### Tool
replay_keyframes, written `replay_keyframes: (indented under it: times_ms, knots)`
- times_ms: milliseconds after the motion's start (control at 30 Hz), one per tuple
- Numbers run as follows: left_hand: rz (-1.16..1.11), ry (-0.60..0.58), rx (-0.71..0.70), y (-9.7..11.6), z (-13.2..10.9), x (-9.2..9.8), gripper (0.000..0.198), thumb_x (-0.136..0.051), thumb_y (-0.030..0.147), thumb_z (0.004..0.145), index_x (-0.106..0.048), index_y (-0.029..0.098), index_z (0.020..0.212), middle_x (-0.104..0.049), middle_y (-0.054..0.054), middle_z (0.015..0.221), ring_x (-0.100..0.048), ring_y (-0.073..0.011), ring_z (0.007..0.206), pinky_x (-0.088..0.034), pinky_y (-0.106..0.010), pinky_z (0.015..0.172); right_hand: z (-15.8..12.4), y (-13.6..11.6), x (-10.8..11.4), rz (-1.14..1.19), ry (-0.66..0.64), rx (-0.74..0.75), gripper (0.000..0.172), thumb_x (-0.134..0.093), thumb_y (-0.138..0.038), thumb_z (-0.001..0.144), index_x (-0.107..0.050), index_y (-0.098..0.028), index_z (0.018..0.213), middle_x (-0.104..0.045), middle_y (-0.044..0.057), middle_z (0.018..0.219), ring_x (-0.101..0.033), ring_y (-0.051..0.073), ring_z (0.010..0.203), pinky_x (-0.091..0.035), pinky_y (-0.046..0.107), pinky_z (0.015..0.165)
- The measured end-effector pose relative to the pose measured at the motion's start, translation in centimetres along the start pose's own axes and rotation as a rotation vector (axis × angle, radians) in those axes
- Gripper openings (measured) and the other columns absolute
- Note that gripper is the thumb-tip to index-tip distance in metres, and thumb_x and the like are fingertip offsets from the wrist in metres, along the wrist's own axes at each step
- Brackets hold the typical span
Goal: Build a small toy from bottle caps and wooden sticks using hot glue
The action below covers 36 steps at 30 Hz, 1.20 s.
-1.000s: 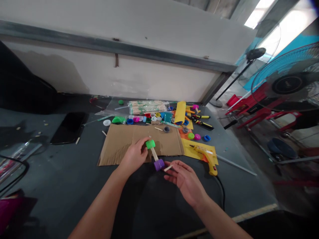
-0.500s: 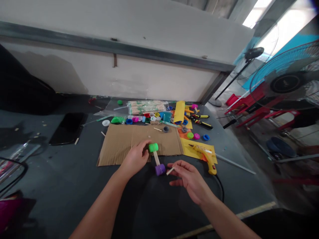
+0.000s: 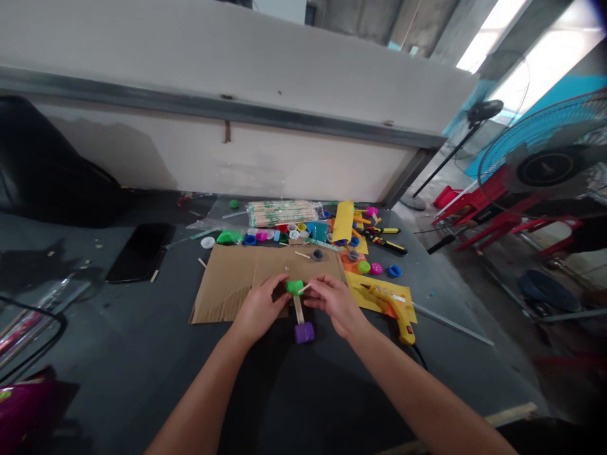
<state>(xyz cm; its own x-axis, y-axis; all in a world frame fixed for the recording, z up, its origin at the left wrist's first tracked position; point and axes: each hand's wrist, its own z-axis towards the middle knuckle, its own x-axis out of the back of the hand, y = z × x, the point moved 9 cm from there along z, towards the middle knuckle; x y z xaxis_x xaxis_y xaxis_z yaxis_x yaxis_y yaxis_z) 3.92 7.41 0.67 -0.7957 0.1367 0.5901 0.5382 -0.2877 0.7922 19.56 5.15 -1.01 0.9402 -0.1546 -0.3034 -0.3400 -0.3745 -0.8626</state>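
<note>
My left hand is closed on the green bottle-cap end of a small assembly. Pale wooden sticks join that end to a purple bottle-cap end, which points towards me. Between the thumb and finger of my right hand is a short wooden stick, its tip at the green end; whether it touches cannot be made out. Under and behind my left hand lies a flat piece of cardboard, with a grey cap and a loose stick on it.
A yellow glue gun rests on yellow sheet to the right, its cord trailing towards me. Behind the cardboard are several coloured caps and a bag of wooden sticks. Cutters lie back right, a black phone left. A fan stands beyond the table.
My right hand has moved up and left, bringing the short stick from beside the purple end to the green end. My left hand stays at the green end. The camera view has shifted slightly.
</note>
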Motion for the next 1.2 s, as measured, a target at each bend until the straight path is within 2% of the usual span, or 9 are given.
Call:
replay_keyframes:
  times_ms: [233, 433, 700, 833, 933, 1067, 1200]
  knots:
    - [0.003, 0.037, 0.060, 1.3, 0.7, 0.1, 0.030, -0.057, 0.019, 0.083, -0.065, 0.020, 0.111, -0.073, -0.008, 0.107, -0.069, -0.0221, 0.096, -0.053, -0.037, 0.087, 0.2, -1.5, 0.0, 0.013, -0.004, -0.010, 0.033, -0.080, -0.038, 0.060, -0.058, -0.018, 0.075, -0.067, 0.000, 0.072, -0.066, 0.015, 0.070, -0.055, 0.026, 0.060]
    - [0.000, 0.051, 0.157, 0.4, 2.4, -0.2, 0.029, -0.056, 0.016, 0.081, -0.069, 0.020, 0.106, -0.074, -0.007, 0.103, -0.069, -0.0237, 0.095, -0.053, -0.036, 0.086, 1.3, -2.7, 0.0, -0.020, 0.022, -0.019, 0.022, -0.074, -0.030, 0.067, -0.056, -0.018, 0.074, -0.069, 0.002, 0.074, -0.067, 0.015, 0.070, -0.055, 0.025, 0.057]
    - [-0.034, 0.026, 0.110, -1.5, 5.6, -1.8, 0.024, -0.060, 0.018, 0.079, -0.070, 0.021, 0.101, -0.075, -0.005, 0.099, -0.070, -0.0215, 0.091, -0.054, -0.033, 0.083, 3.8, -3.2, 1.0, -0.113, 0.077, 0.027, 0.013, -0.064, -0.027, 0.074, -0.054, -0.019, 0.073, -0.065, 0.001, 0.073, -0.065, 0.014, 0.063, -0.055, 0.027, 0.056]
    - [-0.075, 0.015, 0.090, -2.3, 5.6, -2.4, 0.026, -0.059, 0.021, 0.081, -0.069, 0.021, 0.105, -0.075, -0.005, 0.102, -0.070, -0.0199, 0.091, -0.054, -0.032, 0.084, 4.3, -4.2, 2.2, -0.256, 0.128, 0.147, 0.011, -0.061, -0.028, 0.074, -0.056, -0.019, 0.075, -0.061, 0.001, 0.072, -0.062, 0.016, 0.068, -0.053, 0.027, 0.055]
    - [-0.083, 0.011, 0.095, -2.2, 5.2, -2.3, 0.030, -0.061, 0.023, 0.079, -0.068, 0.020, 0.108, -0.074, -0.007, 0.101, -0.070, -0.0207, 0.090, -0.054, -0.033, 0.082, 4.5, -5.8, 2.2, -0.393, 0.132, 0.277, 0.009, -0.063, -0.028, 0.072, -0.059, -0.019, 0.071, -0.059, 0.000, 0.070, -0.059, 0.017, 0.069, -0.050, 0.028, 0.058]
    - [-0.081, 0.002, 0.102, -1.4, 5.0, -1.1, 0.032, -0.065, 0.027, 0.076, -0.069, 0.020, 0.107, -0.075, -0.007, 0.099, -0.070, -0.0225, 0.087, -0.054, -0.034, 0.080, 4.1, -8.0, 0.6, -0.611, 0.095, 0.474, 0.006, -0.065, -0.025, 0.072, -0.061, -0.020, 0.070, -0.062, -0.001, 0.070, -0.057, 0.016, 0.069, -0.046, 0.027, 0.067]
    - [-0.098, 0.023, 0.086, -0.8, 5.8, 0.6, 0.029, -0.059, 0.026, 0.079, -0.071, 0.021, 0.105, -0.075, -0.006, 0.096, -0.069, -0.0208, 0.083, -0.054, -0.033, 0.077, 3.3, -9.1, -1.9, -0.955, 0.042, 0.667, 0.005, -0.062, -0.024, 0.079, -0.062, -0.020, 0.076, -0.065, 0.000, 0.071, -0.058, 0.015, 0.063, -0.042, 0.026, 0.062]
